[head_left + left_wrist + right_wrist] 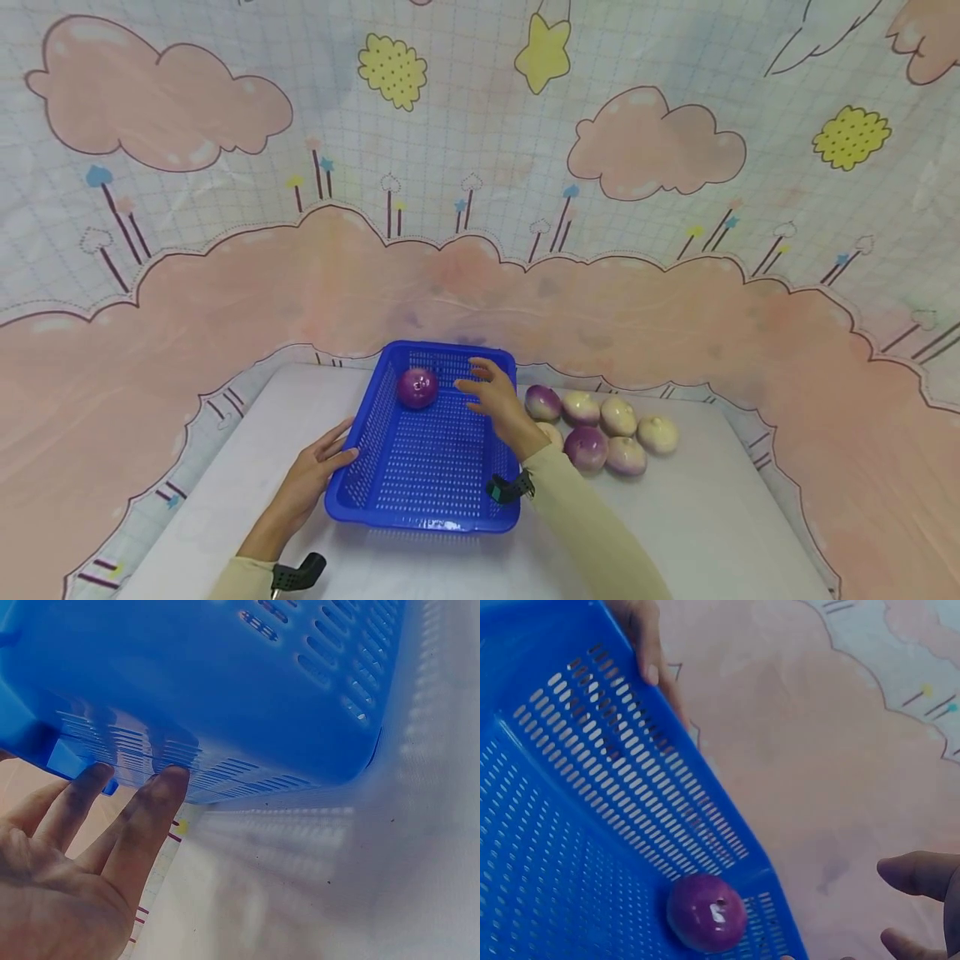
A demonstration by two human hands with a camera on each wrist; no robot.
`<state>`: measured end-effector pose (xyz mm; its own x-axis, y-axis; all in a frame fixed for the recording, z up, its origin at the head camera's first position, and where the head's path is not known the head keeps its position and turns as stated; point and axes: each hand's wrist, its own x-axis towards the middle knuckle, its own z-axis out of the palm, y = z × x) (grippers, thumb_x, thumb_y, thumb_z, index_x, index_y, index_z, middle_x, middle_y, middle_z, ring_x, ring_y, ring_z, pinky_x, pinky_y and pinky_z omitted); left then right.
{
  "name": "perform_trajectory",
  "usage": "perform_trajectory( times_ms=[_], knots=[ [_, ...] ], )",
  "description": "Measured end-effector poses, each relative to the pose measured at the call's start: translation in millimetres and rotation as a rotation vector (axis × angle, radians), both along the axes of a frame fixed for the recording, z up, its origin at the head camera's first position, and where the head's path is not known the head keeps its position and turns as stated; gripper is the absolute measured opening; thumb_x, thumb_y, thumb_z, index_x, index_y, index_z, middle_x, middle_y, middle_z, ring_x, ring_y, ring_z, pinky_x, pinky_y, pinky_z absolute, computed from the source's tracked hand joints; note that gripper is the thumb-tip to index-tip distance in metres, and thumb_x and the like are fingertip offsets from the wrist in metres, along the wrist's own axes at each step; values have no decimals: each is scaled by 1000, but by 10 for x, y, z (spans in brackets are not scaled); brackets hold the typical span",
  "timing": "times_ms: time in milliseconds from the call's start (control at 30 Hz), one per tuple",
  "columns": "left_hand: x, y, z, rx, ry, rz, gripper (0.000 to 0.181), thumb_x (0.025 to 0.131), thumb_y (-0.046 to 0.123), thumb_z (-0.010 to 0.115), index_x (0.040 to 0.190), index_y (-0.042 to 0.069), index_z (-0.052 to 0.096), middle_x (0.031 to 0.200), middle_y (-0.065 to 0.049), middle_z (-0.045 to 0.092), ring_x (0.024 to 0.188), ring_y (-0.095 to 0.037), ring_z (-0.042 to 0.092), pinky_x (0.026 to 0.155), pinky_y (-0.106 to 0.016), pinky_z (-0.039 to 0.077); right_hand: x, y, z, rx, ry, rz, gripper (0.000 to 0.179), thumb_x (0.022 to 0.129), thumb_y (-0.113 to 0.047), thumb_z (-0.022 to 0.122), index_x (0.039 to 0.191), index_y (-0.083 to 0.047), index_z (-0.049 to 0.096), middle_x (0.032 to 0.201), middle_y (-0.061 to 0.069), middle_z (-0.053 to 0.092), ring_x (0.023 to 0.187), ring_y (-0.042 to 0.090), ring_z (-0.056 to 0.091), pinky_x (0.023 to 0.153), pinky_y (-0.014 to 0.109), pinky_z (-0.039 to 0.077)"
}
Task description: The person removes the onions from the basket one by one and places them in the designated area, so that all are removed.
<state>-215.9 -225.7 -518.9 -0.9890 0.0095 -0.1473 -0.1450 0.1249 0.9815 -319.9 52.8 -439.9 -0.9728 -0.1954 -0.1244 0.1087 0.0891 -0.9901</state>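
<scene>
A blue perforated plastic basket [427, 467] stands on the white table. Its back left corner holds one glossy purple turnip [417, 388], seen closer as the purple turnip [706, 913] in the right wrist view. My left hand [306, 477] rests against the basket's left side, thumb at the rim; in the left wrist view its straight fingers [154, 817] touch the outer wall. Over the basket's right side hovers my right hand [498, 404], fingers spread and holding nothing. Right of the basket lie several cream and purple turnips [587, 448], partly hidden by the right forearm.
The white table [720, 517] ends at the back and sides against a printed cloth [645, 317] with clouds and stars. Both wrists carry black straps with small devices. The basket's right wall stands close to the loose turnips.
</scene>
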Motion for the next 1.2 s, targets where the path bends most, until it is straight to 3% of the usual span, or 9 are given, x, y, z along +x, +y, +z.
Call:
perform_trajectory(
  times_ms=[267,500,833,1200],
  knots=[
    [2,12,3,-8,3,1,66,89,34,60,147,26,28,151,-15,32,136,-40,35,108,-62,28,-227,-183,-138,-61,-59,-32,61,83,-19,68,138,-13,42,142,17,41,124,35,49,97,48,47],
    [-17,6,-15,-23,11,3,67,89,35,59,147,26,28,151,-16,32,136,-41,35,107,-62,29,-357,-301,-308,-36,-94,-62,62,82,-20,69,137,-13,42,138,16,46,127,38,46,100,48,45],
    [-13,-4,-16,-19,9,10,67,88,35,60,146,26,28,151,-16,31,137,-41,33,107,-63,27,-411,-506,-459,-20,-146,-44,67,82,-20,69,141,-13,38,142,21,40,127,42,43,100,48,45],
    [-19,20,2,-20,0,17,65,89,34,60,146,27,29,150,-14,35,131,-39,43,103,-54,40,-451,-582,-566,12,-185,-20,70,83,-18,67,143,-10,33,149,20,30,124,43,47,98,49,46]
  ],
)
